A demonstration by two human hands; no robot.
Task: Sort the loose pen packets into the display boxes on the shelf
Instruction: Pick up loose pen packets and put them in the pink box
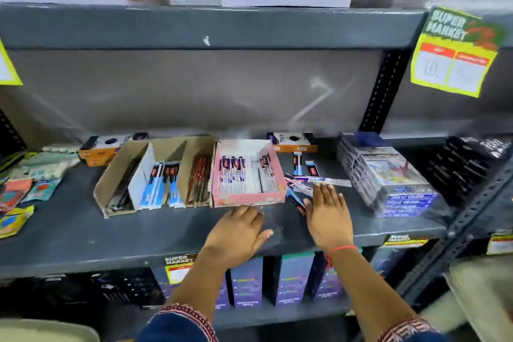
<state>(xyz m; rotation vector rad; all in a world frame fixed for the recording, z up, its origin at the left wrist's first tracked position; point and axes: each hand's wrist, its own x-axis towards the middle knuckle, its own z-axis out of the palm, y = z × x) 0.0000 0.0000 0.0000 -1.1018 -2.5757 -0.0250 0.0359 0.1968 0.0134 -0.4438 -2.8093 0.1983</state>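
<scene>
A pink display box (247, 198) with several pen packets stands on the grey shelf (83, 230). Left of it a brown cardboard box (111, 183) with dividers holds blue and red pen packets. Loose pen packets (302, 184) lie in a pile just right of the pink box. My left hand (238, 233) rests flat on the shelf right in front of the pink box, fingers apart, holding nothing. My right hand (327, 214) lies flat, its fingertips touching the loose packets; whether it grips any I cannot tell.
A wrapped stack of blue packs (388, 178) stands to the right of the loose packets. Two orange and white boxes (291, 141) sit at the back. Coloured packets (25, 186) lie at the left. A yellow price tag (455, 55) hangs from the upper shelf.
</scene>
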